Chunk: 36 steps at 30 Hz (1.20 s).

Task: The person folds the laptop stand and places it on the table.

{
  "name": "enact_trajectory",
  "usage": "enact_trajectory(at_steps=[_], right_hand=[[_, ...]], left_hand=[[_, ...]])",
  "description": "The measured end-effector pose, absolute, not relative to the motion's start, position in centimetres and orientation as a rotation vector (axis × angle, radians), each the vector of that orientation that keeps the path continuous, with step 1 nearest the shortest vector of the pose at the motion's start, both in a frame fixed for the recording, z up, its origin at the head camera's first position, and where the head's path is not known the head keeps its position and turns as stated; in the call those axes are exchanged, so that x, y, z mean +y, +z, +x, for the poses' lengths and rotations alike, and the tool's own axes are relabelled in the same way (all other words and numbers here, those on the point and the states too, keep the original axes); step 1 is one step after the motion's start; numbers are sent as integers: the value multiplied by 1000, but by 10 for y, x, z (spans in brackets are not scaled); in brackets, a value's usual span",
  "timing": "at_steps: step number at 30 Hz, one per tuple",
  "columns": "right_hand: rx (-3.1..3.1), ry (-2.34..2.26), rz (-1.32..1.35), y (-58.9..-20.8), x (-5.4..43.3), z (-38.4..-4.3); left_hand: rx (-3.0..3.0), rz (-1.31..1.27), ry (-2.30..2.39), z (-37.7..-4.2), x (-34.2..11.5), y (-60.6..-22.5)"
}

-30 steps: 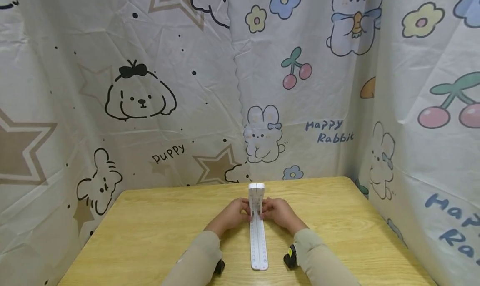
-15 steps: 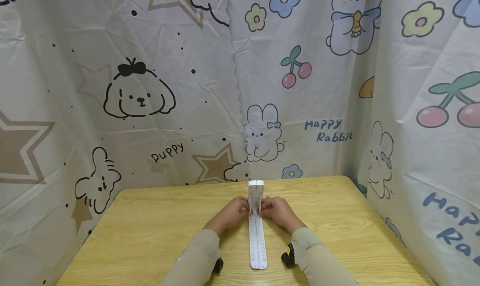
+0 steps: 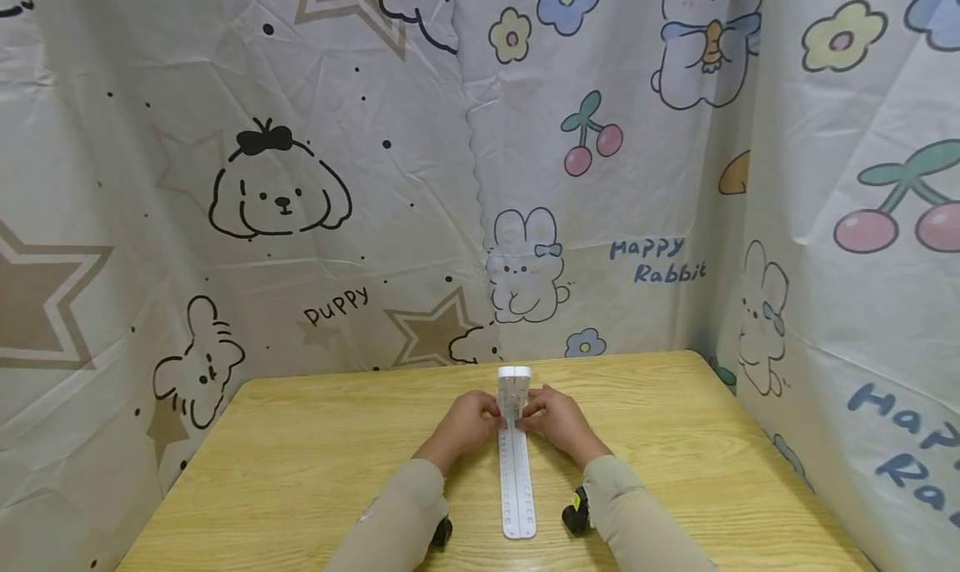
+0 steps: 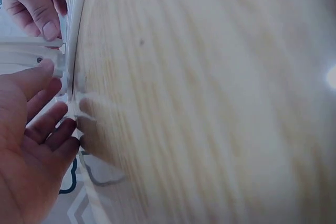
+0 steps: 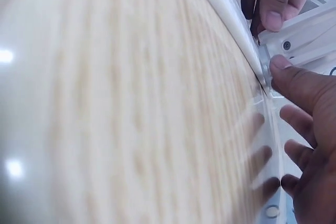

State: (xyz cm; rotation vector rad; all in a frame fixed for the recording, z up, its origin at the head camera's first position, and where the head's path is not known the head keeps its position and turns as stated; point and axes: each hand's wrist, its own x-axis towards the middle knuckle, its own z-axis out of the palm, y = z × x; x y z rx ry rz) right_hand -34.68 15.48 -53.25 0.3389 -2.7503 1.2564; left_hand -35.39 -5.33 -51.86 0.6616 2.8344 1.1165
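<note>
A white folding stand [image 3: 517, 489] lies lengthwise on the table in the head view. Its long slotted base is split down the middle, and a raised arm [image 3: 513, 384] rises at the far end. My left hand [image 3: 467, 426] pinches the foot of that arm from the left. From the other side my right hand [image 3: 561, 426] pinches the same part. The left wrist view shows my left thumb [image 4: 37, 77] against the white hinge area, other fingers loosely bent below. In the right wrist view my right thumb [image 5: 294, 80] presses that joint near a small screw. Some fingertips are hidden behind the arm.
A light wood-grain table [image 3: 315, 464] spreads around the stand. Behind and at the sides hangs a printed curtain [image 3: 420, 222] with puppies, rabbits and flowers. A black wrist device [image 3: 577, 512] sits at the right sleeve.
Both hands keep their hold and have shifted slightly away from the person along the stand. The raised arm's tilt changes a little; the base stays in place.
</note>
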Motion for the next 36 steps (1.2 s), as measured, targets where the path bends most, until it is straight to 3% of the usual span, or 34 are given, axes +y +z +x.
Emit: enact_trajectory(at_steps=[8,21,29,36], right_hand=[[-2762,1161,286,-534,155,-352],[-2704,1482,319,-536,165,-357],[-2728,1551,493,-532,165,-362],[-2714,1599,473,-530,163,-367]], left_hand=[[2941,448,1109,-354,-53,-515],[2733,657,1326,-365,-58,-519],[2691,702,1375,-370,-60,-520],[2633,657,1455,-375,-61,-519]])
